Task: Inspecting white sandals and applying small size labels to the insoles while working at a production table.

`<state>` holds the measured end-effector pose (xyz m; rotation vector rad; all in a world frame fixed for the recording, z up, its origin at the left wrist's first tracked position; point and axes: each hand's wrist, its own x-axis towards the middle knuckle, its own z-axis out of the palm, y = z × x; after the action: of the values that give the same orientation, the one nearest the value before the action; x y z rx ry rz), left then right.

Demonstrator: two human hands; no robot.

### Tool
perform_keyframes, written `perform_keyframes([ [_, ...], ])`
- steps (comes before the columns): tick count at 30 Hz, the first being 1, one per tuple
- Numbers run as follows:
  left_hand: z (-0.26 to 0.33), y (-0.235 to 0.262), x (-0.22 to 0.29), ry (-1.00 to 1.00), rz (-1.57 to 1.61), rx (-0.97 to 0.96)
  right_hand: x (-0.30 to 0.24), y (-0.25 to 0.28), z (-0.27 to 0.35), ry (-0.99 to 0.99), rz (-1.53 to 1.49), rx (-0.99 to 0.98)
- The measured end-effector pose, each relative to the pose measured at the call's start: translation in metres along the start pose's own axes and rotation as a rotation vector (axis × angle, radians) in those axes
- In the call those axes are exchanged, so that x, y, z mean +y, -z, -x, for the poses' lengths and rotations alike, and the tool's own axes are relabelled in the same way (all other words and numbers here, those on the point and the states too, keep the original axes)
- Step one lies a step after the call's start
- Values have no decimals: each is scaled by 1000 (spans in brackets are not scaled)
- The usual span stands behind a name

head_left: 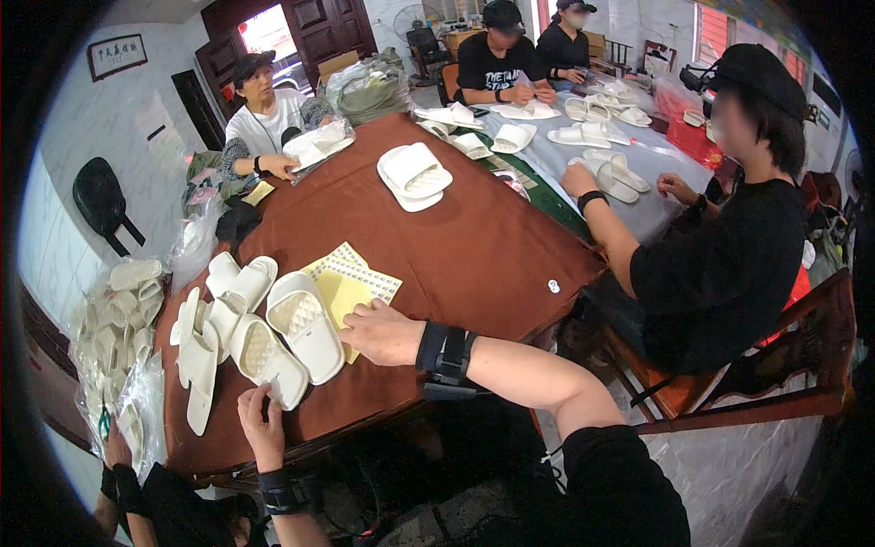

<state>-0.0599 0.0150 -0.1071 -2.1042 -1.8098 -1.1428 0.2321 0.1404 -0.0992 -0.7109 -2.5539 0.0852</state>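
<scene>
My left hand (262,427) is at the heel end of a white slipper (264,357), fingers apart and slightly curled, with nothing visible in them. Beside that slipper, a second white slipper (305,324) lies with its heel toward me. My right hand (383,334) bends down over a yellow sticker sheet (339,294) next to the second slipper. Its fingertips are drawn together, but what they hold, if anything, is too small to make out. Rows of small printed stickers cover the sheet's far part.
More white slippers (239,284) lie at the left of the brown-covered table (492,255). A slipper pair (415,175) rests farther back. Bagged slippers (118,319) fill the left side. A co-worker (729,237) sits at right; another person (273,118) sits across, handling a wrapped pair.
</scene>
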Motion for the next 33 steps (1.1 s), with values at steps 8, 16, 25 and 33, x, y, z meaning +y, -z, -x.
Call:
perform_keyframes([
  [8, -3, -1, 1, 3, 21, -16, -9, 7, 11, -58, 81, 15],
  [16, -4, 2, -3, 21, 47, -13, -8, 7, 18, -5, 108, 64],
  [25, -21, 19, -22, 492, 690, -61, -1, 18, 19, 34, 9, 85],
  [33, -59, 8, -83, 277, 247, -133, 11, 44, -44, -13, -100, -11],
])
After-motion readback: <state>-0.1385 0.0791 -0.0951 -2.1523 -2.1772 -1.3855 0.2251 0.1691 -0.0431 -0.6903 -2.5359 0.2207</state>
